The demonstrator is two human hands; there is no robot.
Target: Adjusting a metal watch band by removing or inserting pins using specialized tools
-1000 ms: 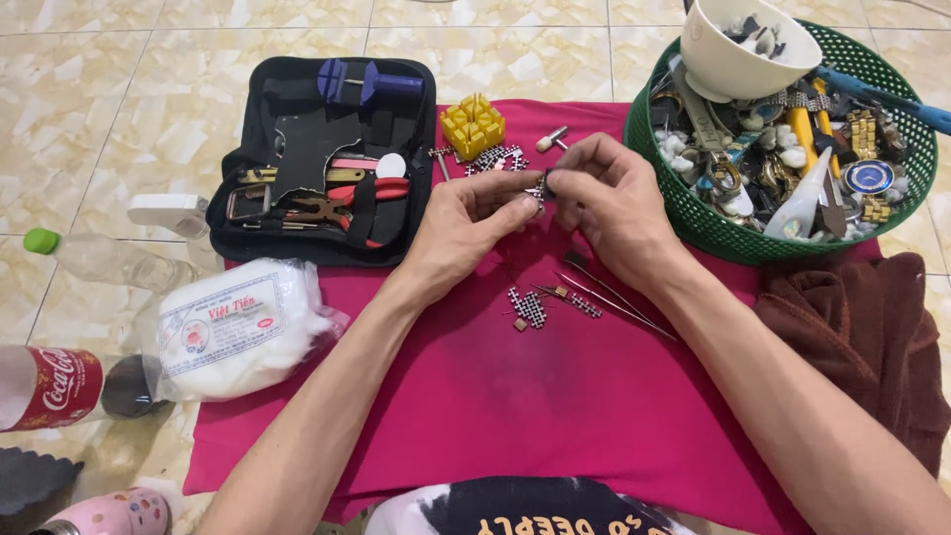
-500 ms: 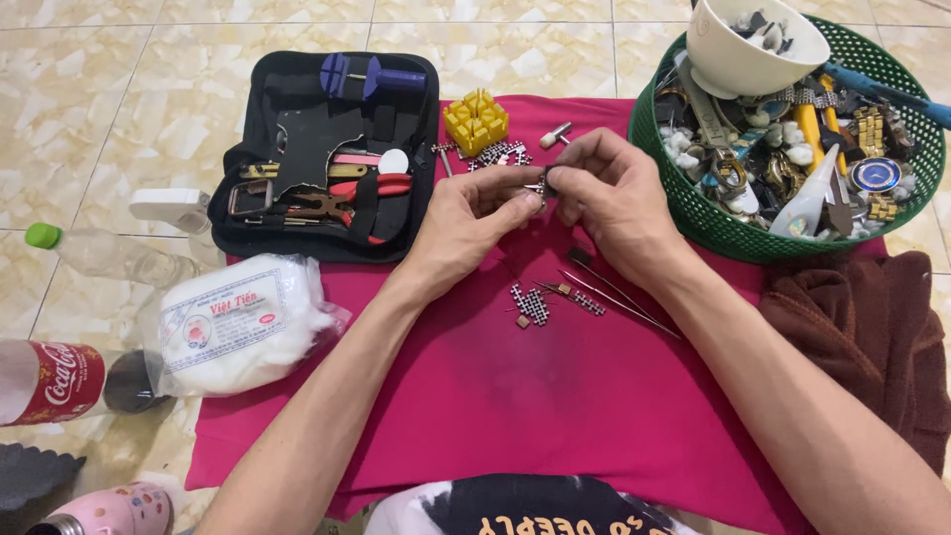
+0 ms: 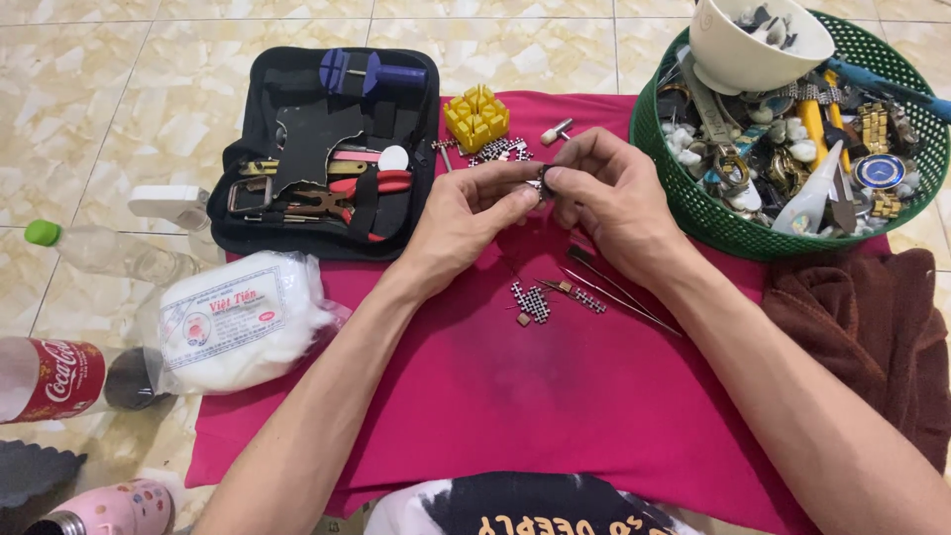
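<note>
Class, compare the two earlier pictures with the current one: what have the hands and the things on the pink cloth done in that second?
Almost nothing moved. The left hand and right hand remain pinched together on the same small dark watch part above the pink cloth; nothing was picked up or released. The loose band links, tweezers, yellow block, tool case and green basket lie as before.

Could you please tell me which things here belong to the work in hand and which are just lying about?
In use: small dark metal piece, pinched between left hand and right hand; checkered bracelet links; thin metal tweezers.

Lying about: green plastic basket; brown towel; white cotton bag; clear plastic bottle.
</note>
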